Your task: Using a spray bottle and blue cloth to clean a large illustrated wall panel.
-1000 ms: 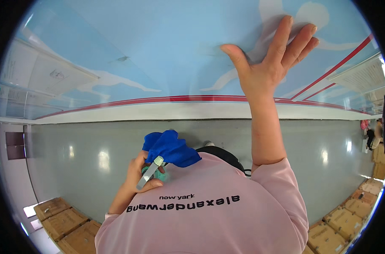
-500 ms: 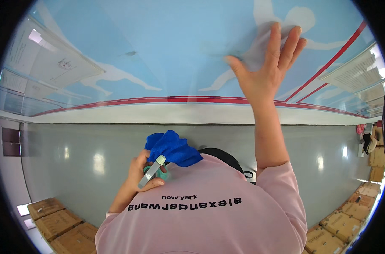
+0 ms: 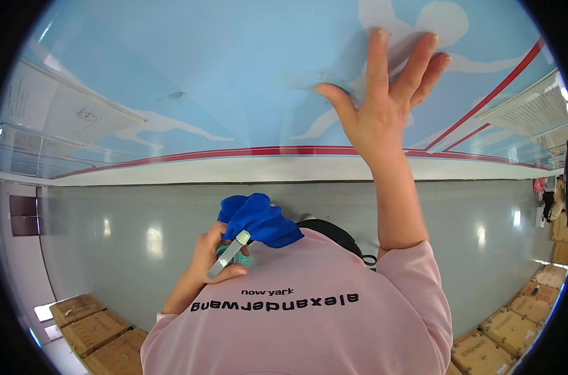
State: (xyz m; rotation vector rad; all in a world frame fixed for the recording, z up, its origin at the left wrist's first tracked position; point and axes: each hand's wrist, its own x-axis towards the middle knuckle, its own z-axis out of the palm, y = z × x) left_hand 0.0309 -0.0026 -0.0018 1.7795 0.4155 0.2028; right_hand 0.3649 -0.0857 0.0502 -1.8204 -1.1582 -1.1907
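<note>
My left hand (image 3: pixel 212 256) is closed in front of my chest around a spray bottle (image 3: pixel 229 254), seen from above, with a grey head, pale nozzle and translucent green body. A crumpled blue cloth (image 3: pixel 262 220) is held in the same hand and hangs out past the nozzle. My right hand (image 3: pixel 381 106) is raised to the light-blue printed wall panel (image 3: pixel 246 62), fingers spread and apparently touching it. Near its thumb is a faint greyish smudge (image 3: pixel 306 79). Farther left on the panel there is a small dark mark (image 3: pixel 176 95).
A red stripe (image 3: pixel 284 150) runs along the panel's lower edge above a white band. Below is a shiny grey floor (image 3: pixel 134 212). Wooden crates (image 3: pixel 93 328) stand at lower left, and more crates (image 3: pixel 502 331) line the right. Printed sheets (image 3: pixel 65 103) show on the wall.
My right hand has shifted slightly left on the panel, its thumb now by the smudge. The view has turned a little; my left hand keeps its grip on the spray bottle and cloth.
</note>
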